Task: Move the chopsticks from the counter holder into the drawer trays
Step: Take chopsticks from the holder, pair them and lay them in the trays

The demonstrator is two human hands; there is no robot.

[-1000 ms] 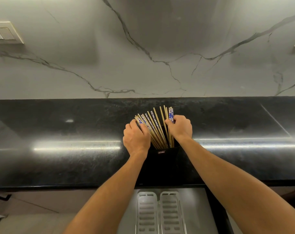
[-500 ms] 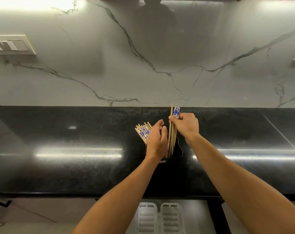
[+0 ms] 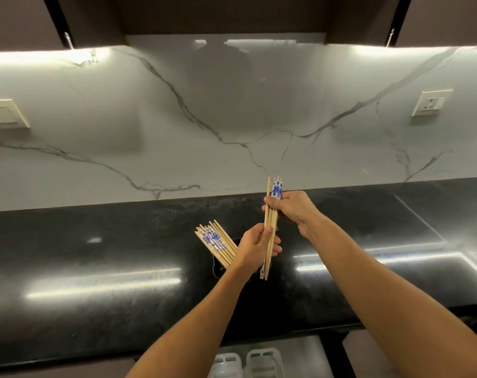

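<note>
The right hand [image 3: 289, 208] is pinching the upper part of a small upright bundle of chopsticks [image 3: 270, 227], fingers curled around it just below the blue-patterned tops. The left hand [image 3: 255, 249] is gripping the same bundle lower down, thumb lying across the shafts, with the tips hanging below the palm. Just left of this hand, the remaining chopsticks [image 3: 216, 242] are leaning leftward in the black holder [image 3: 217, 270], which is standing on the dark polished counter [image 3: 95, 255]. Two pale slotted drawer trays [image 3: 261, 361] are showing at the bottom edge, below the counter. A veined marble backsplash [image 3: 231, 118] is carrying a socket [image 3: 429, 102] and a switch plate [image 3: 2, 114].
</note>
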